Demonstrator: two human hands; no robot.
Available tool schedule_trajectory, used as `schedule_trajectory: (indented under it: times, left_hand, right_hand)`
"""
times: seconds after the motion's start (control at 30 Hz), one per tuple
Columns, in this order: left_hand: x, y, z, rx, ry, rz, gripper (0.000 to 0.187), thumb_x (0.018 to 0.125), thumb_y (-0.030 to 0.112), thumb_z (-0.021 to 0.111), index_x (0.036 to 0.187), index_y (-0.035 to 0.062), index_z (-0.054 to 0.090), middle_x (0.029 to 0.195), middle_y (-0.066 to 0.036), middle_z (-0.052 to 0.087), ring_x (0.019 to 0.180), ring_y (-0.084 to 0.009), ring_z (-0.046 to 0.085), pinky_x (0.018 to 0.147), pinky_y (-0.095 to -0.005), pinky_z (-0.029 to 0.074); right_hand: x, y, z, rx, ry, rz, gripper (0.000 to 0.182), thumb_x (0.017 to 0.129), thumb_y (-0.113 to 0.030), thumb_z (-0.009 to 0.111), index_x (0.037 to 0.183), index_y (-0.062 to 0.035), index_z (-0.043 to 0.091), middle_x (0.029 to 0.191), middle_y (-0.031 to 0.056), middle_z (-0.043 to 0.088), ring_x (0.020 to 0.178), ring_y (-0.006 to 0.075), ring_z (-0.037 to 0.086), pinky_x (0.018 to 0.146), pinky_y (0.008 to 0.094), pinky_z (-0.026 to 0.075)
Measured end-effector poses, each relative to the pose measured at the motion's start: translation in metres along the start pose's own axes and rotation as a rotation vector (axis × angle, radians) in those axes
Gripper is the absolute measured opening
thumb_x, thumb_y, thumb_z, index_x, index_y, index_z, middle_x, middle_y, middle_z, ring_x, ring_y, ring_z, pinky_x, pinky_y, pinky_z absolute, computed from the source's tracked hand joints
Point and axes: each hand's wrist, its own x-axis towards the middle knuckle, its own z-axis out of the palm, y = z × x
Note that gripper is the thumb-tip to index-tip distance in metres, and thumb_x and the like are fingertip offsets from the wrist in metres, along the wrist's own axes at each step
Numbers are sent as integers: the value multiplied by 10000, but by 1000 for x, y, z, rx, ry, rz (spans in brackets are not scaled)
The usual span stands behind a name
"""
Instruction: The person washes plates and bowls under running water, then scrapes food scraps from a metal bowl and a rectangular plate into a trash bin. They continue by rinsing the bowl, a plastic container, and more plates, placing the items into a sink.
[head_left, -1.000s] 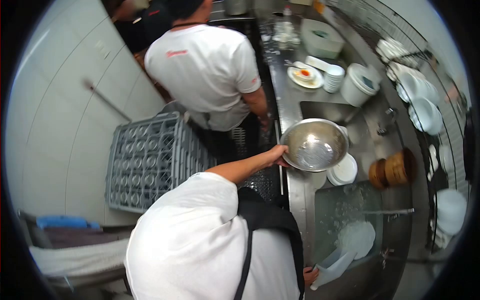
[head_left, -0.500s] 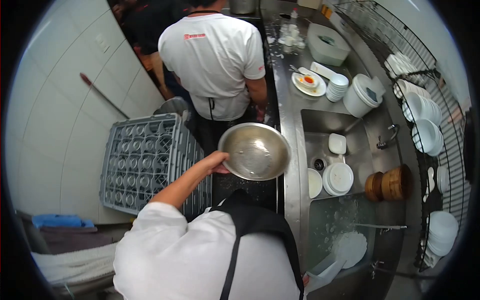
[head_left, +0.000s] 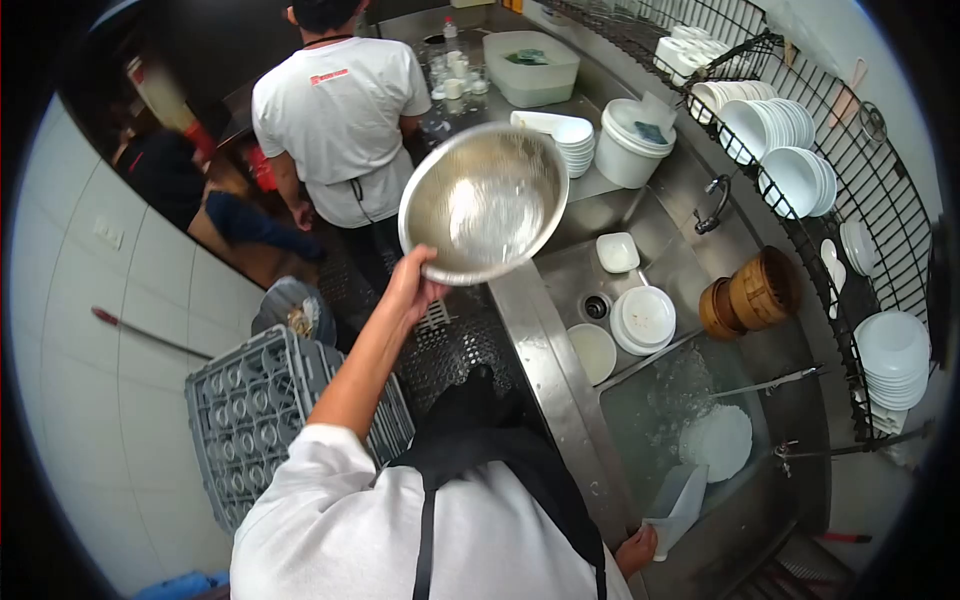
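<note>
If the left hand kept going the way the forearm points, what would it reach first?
Probably the co-worker in the white shirt, standing just beyond the metal bowl that the left hand holds by the rim. Depth is unclear, so it might pass beside them.

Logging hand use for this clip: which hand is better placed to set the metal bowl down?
Probably left. The left hand already grips the metal bowl by its rim, raised over the counter edge. The right hand is low by the sink, at a white scoop-like item.
</note>
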Motion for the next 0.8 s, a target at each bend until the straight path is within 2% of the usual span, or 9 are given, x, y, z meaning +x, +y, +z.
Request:
schedule_trajectory:
  times: [0.13, 0.23, 0.33, 0.4, 0.5, 0.6, 0.63, 0.73, 0.8]
  left_hand:
    - [139, 56, 49, 60, -12, 104, 360, 896, 251, 508, 1109, -35, 550, 885, -125, 660, 683, -205, 639, 610, -322, 528]
    - [256, 86, 62, 113, -57, 129, 362, 894, 234, 483, 1073, -66, 576, 841, -159, 681, 688, -224, 670, 615, -311, 543]
    - [338, 107, 84, 110, 43, 152, 334, 907, 195, 457, 1133, -34, 549, 895, -146, 687, 684, -221, 692, 597, -303, 579]
    - [401, 113, 85, 184, 44, 217, 381, 896, 178, 466, 1202, -47, 493, 926, -185, 680, 695, -243, 706, 567, -297, 587]
    - [463, 123, 93, 262, 39, 262, 423, 881, 141, 504, 1257, -34, 418, 954, -209, 661, 659, -255, 705, 513, -283, 579]
    - [517, 129, 102, 367, 12, 276, 399, 865, 136, 556, 1205, -33, 435, 929, -200, 650, 631, -256, 696, 493, -296, 577]
    - [533, 132, 109, 360, -5, 254, 396, 865, 140, 558, 1199, -33, 437, 931, -201, 648, 624, -256, 694, 491, -300, 578]
    - [559, 141, 130, 308, -72, 236, 410, 861, 175, 576, 1164, -60, 432, 890, -204, 650, 594, -256, 685, 492, -312, 584]
    - [574, 151, 139, 322, -112, 151, 404, 881, 224, 570, 1163, -48, 468, 842, -177, 662, 617, -235, 688, 534, -306, 583]
  right_hand:
    - [12, -8, -10, -164, 160, -138, 157, 892, -59, 594, 984, 52, 655, 1067, 224, 638, 1024, 389, 607, 861, 493, 485]
    - [57, -116, -53, -340, 365, -78, 131, 911, -52, 598, 961, 49, 664, 1035, 198, 650, 962, 368, 628, 821, 473, 507]
    - [117, -215, -34, 132, 410, 219, 146, 922, -66, 596, 944, 55, 676, 1051, 196, 649, 932, 368, 636, 820, 433, 515]
    - [170, -298, -8, 204, 422, -47, 133, 902, -81, 656, 979, 26, 676, 1020, 166, 650, 857, 283, 641, 723, 351, 529]
    - [261, -491, 6, 524, 137, -72, 176, 897, -52, 656, 1053, 24, 686, 1042, 134, 669, 889, 210, 670, 762, 302, 543]
    - [348, -636, 41, 1342, -351, 140, 442, 892, -83, 680, 1308, -14, 548, 1160, 120, 644, 912, 162, 670, 784, 291, 548]
    - [377, -680, 42, 902, -327, -158, 450, 891, -107, 683, 1307, -10, 540, 1193, 141, 627, 909, 202, 678, 774, 301, 549]
    - [463, -794, 50, 355, 121, -827, 449, 826, -104, 665, 1252, -8, 560, 1261, 182, 570, 1128, 306, 585, 924, 407, 497]
    - [526, -839, 86, 80, 308, -990, 452, 824, -99, 606, 1266, -16, 562, 1307, 197, 530, 1221, 300, 521, 1006, 425, 440]
